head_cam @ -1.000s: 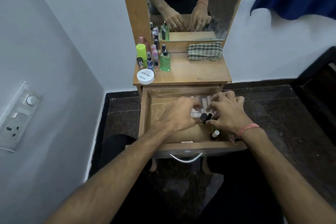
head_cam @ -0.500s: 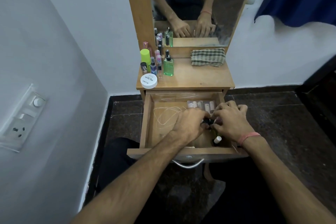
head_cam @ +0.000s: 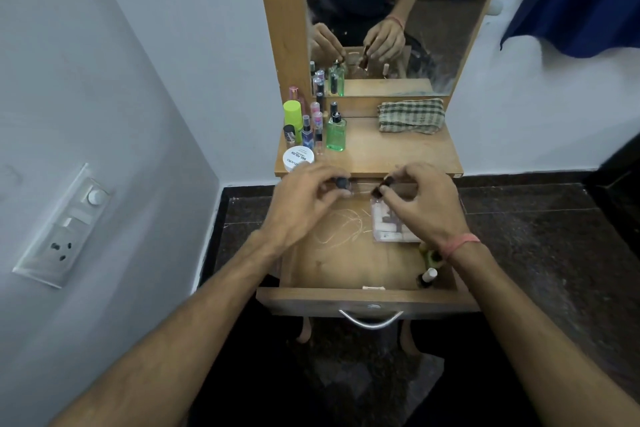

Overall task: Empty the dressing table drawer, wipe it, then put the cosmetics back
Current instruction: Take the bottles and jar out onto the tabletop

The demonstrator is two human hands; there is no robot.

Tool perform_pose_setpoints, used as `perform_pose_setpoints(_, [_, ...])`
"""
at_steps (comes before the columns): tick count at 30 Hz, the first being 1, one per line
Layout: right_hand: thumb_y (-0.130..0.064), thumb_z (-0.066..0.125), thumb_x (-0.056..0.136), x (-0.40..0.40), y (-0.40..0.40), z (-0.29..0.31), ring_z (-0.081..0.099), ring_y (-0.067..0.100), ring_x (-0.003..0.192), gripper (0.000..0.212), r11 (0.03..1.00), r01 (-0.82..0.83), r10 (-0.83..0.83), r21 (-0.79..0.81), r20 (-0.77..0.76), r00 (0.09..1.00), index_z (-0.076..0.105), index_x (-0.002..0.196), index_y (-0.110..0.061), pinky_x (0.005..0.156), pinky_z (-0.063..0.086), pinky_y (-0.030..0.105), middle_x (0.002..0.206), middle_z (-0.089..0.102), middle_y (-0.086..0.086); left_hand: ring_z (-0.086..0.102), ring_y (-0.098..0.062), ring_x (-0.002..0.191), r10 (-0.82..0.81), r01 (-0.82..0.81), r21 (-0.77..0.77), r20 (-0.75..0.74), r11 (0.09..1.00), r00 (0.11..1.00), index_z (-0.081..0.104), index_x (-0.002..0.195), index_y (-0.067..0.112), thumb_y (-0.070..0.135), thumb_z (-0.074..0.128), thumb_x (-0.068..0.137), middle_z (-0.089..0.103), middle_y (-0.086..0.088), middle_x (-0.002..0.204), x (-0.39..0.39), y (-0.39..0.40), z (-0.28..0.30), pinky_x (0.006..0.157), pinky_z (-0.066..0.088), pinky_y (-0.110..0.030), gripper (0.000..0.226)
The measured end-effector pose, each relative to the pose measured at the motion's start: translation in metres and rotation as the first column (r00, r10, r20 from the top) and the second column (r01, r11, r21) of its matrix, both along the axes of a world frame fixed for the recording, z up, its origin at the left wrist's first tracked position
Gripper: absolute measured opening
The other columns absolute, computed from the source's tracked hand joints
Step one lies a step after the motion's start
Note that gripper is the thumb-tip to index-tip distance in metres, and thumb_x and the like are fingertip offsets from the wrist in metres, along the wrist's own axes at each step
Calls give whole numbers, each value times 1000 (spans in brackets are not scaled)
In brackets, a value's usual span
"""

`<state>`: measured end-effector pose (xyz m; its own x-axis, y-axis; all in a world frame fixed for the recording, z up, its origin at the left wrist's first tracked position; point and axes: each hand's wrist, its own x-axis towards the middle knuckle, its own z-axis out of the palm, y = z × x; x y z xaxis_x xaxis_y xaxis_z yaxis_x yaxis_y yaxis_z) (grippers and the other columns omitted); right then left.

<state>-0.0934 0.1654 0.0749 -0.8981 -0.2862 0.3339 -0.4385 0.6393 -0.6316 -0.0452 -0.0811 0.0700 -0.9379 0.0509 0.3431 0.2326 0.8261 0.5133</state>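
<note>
Dim, flat indoor light, soft shadows. Wide-angle bends the edges. Slight softness throughout, dark floor (head_cam: 540,229) murky, mirror (head_cam: 433,28) smudged.

A wooden worktop (head_cam: 391,156) sits below the mirror, and its left end is crowded: a lime-capped bottle (head_cam: 292,113), a green glass bottle (head_cam: 336,135), several small spray bottles (head_cam: 313,130) and a white round nail polish tub (head_cam: 298,159) at the front edge. At the back right, against the mirror frame, lies a folded checked cloth (head_cam: 411,115).
</note>
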Motion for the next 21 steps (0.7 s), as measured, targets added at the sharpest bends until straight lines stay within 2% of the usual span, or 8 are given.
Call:
perform_pose_setpoints(3, [-31,80,87,-13,-30,9,71,6,89,12,985,31,-27,-168,29,999,74,95,-24,82,64,39,91,74,-13,55,1,104,112,-113,-14,-91,993,990,79,127,34,42,83,96,78,12,126,-10,-21,18,93,44,-26,32])
perform_pose_setpoints(5, [-30,81,85,-23,-48,12,70,3,86,13,975,56,-44,-213,59,997,75,95,-24,80,64,34,89,73,-15,55,0,99,165,-170,-52,-83,984,983,79,127,38,45,82,96,77,15,124,-17,-29,26,91,42,-25,31])
perform_pose_setpoints(8, [-28,82,85,-36,-68,13,69,5,86,13,981,59,-42,-186,90,995,76,96,-24,83,63,35,89,73,-13,62,-9,97,190,-195,-93,-58,976,980,78,127,40,46,81,97,77,15,123,-25,-34,34,87,46,-29,32])
perform_pose_setpoints(12, [-27,81,83,-44,-83,11,69,9,83,10,988,63,-48,-144,104,993,75,91,-26,82,63,39,85,73,-11,66,-14,104,179,-185,-136,-52,973,982,76,132,38,45,80,98,76,13,127,-30,-34,39,94,54,-39,35])
perform_pose_setpoints(21, [-28,78,88,-57,-94,11,71,5,78,11,991,50,-38,-126,98,994,75,98,-24,80,65,34,85,73,-12,65,-17,109,177,-183,-185,-51,966,983,76,137,36,42,80,98,76,13,131,-40,-31,45,89,49,-36,39])
